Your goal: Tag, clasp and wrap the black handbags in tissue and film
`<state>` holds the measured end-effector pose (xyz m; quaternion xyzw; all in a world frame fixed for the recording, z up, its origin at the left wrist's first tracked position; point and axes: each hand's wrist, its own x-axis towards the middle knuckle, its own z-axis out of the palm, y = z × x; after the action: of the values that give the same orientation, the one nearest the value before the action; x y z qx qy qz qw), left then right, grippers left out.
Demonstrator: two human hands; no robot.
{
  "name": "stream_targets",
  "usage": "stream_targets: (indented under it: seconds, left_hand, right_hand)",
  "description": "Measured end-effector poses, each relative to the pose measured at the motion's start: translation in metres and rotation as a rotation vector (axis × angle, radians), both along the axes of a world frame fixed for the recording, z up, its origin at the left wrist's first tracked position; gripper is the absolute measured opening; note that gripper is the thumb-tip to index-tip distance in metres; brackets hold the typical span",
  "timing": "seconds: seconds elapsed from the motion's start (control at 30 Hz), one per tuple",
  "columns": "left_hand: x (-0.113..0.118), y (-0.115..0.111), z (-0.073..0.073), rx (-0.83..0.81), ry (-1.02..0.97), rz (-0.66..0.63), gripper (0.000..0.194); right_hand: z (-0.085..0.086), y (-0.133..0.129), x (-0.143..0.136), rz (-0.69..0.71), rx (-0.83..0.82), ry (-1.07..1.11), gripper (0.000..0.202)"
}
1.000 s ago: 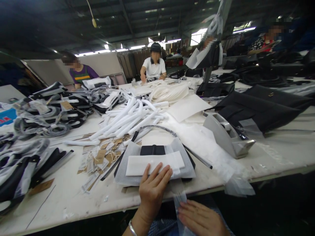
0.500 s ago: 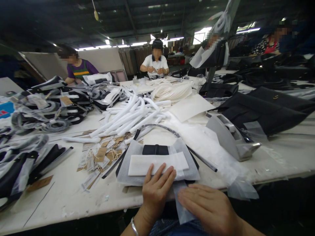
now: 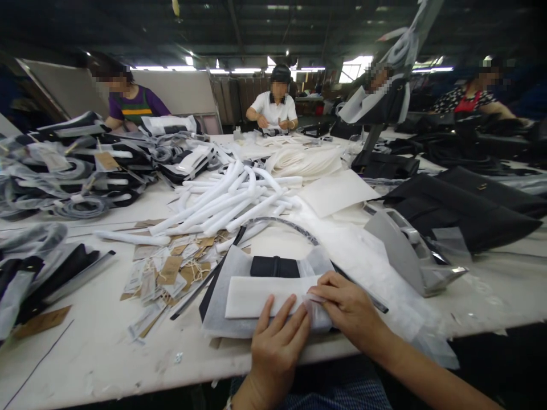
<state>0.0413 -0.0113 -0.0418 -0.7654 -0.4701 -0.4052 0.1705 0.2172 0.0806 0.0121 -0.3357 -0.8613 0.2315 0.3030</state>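
Left hand [image 3: 280,347], fingers apart, and right hand [image 3: 348,304], pinching film [image 3: 317,312], partly cover one white strip [image 3: 254,297] on one handbag [image 3: 276,266] near one tape dispenser [image 3: 405,250].

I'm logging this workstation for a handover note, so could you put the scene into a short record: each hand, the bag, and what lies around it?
Left hand: fingers spread on the white pad
Right hand: pinching a clear plastic strip at the pad's right end
Bag: black, partly covered by white wrapping
Left of bag: loose tags
Behind bag: piled white tubes
Right of bag: grey tape dispenser
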Motion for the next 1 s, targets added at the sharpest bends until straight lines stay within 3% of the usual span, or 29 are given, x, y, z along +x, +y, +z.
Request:
stream_targets:
  seconds: [0.23,0.47,0.7,1.0]
  left_hand:
    - [-0.001,0.001,-0.002,0.006,-0.028,-0.016,0.030]
    - [0.003,0.004,-0.004,-0.013,-0.094,-0.030,0.022]
    - [0.004,0.001,0.008,-0.099,-0.073,-0.007,0.039]
    - [0.002,0.003,0.001,-0.134,0.132,-0.019,0.056]
  right_hand:
    - [-0.009,0.011,-0.003,-0.163,-0.141,-0.012,0.019]
    - [-0.005,0.017,-0.009,-0.257,-0.224,-0.102,0.014]
    - [0.001,0.022,-0.012,-0.271,-0.274,-0.149,0.010]
    - [-0.004,0.024,-0.016,-0.291,-0.232,-0.189,0.013]
